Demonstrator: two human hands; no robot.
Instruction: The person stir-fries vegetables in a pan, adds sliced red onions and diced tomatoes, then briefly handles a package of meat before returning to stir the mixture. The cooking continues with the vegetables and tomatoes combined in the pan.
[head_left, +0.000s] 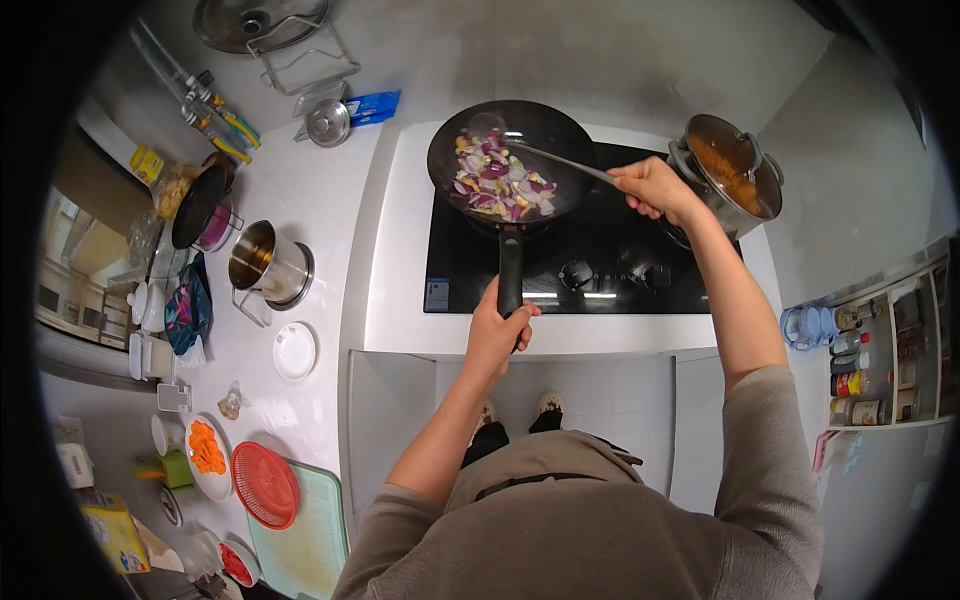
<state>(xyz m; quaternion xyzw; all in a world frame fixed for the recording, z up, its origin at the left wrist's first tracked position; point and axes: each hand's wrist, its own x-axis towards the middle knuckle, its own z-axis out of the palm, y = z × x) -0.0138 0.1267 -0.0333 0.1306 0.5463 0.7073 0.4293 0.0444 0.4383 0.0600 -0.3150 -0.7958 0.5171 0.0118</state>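
A dark wok (570, 161) stands over the left part of the black glass cooktop (540, 277). My left hand (499, 330) is closed around its black handle (511, 270). Chopped red onion (499, 176), mixed with pale yellowish pieces, lies in the wok's left and lower part. My right hand (654, 187) grips the long metal handle of a cooking utensil (559, 158); its blurred head is among the onion at the upper left of the wok. To the right of my right hand, a lidded steel pot (731, 176) holds orange food seen through the glass lid.
On the left counter are a steel pot (274, 262), a white saucer (294, 351), a red plastic basket (265, 485), a green cutting board (300, 555) and a plate of orange slices (207, 448). A shelf with jars (862, 375) is at the right.
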